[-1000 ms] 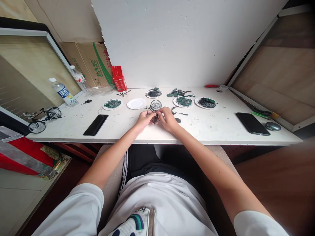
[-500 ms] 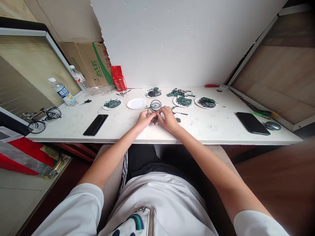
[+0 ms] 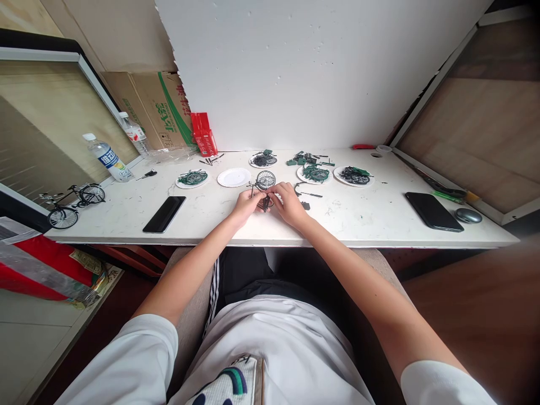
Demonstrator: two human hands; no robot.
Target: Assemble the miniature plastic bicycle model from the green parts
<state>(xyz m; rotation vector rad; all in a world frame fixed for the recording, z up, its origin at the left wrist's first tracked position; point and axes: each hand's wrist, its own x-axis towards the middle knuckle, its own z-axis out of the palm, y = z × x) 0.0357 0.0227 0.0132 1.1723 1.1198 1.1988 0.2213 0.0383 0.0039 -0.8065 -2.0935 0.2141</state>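
Observation:
A small black model bicycle (image 3: 264,190) stands partly built on the white table (image 3: 363,222), its spoked wheel raised at the far side. My left hand (image 3: 243,206) pinches its frame from the left. From the right, my right hand (image 3: 290,205) grips the same model with the fingers closed. The lower part of the model is hidden between my fingers.
Paper plates with green and black parts (image 3: 313,174) and one bare plate (image 3: 233,178) line the far side. A phone (image 3: 164,214) lies to the left, another phone (image 3: 433,211) and a mouse (image 3: 468,216) to the right. A finished model bicycle (image 3: 71,205) and water bottle (image 3: 107,157) stand far left.
Both hands stay on the model bicycle; the fingers shift slightly, and the small dark part between them shows a little more.

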